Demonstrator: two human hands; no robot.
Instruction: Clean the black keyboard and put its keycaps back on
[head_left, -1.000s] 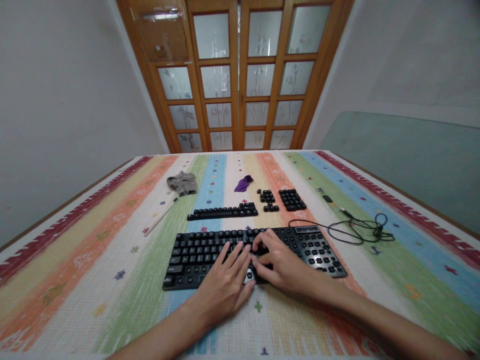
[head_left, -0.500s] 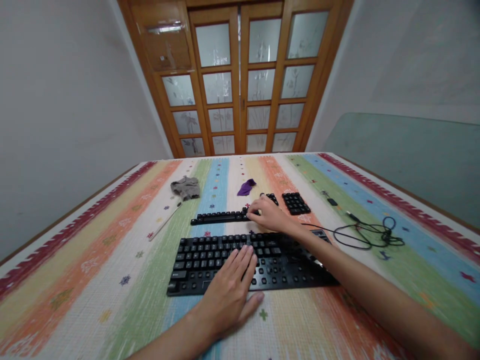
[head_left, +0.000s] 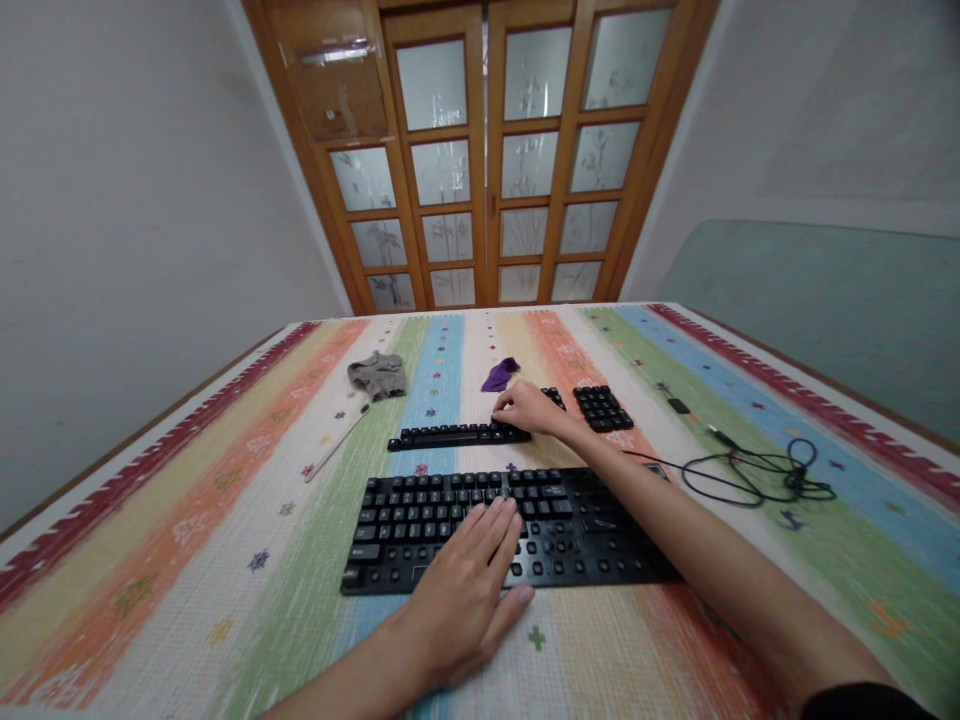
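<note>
A black keyboard [head_left: 600,550] lies on the striped cloth, with keycaps on its upper left part and bare key stems over much of the rest. My left hand [head_left: 472,570] rests flat on its lower middle, fingers stretched out. Beyond the keyboard runs a line of loose black keycaps [head_left: 450,437]. My right hand [head_left: 529,408] is at the right end of that line, thumb and fingertips pinched together just above it. Whatever is between those fingertips is too small and hidden to make out. More keycaps [head_left: 553,397] show partly behind this hand.
A block of loose keycaps [head_left: 602,408] sits farther right. A black cable [head_left: 739,480] lies coiled at right, near a small black piece [head_left: 678,405]. Purple cloth [head_left: 500,375], a grey cloth [head_left: 377,376] and a thin white stick [head_left: 337,443] lie at the back and left.
My right hand has lifted slightly off the line of keycaps, its fingertips drawn closer together. My left hand stays flat on the keyboard. The whole view has shifted a little.
</note>
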